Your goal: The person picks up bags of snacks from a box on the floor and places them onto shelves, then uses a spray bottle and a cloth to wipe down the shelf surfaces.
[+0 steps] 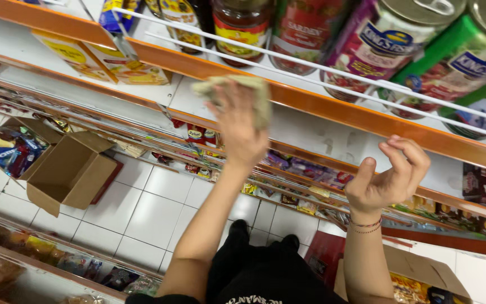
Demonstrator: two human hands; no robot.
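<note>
The left hand (237,126), arm stretched upward, presses a crumpled beige cloth (254,93) against the white shelf board (322,138). The right hand (389,177) hovers empty, fingers loosely curled, beneath the orange shelf edge (367,121).

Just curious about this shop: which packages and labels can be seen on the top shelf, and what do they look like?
Yellow boxes: far left, flat, yellow and white.
Jar: middle, dark contents, red-yellow label.
Red can: right of jar, round.
Purple can: further right, silver lid, purple label.
Green can: far right, green label.
Left hand: presses a beige cloth on the shelf below them.
</note>
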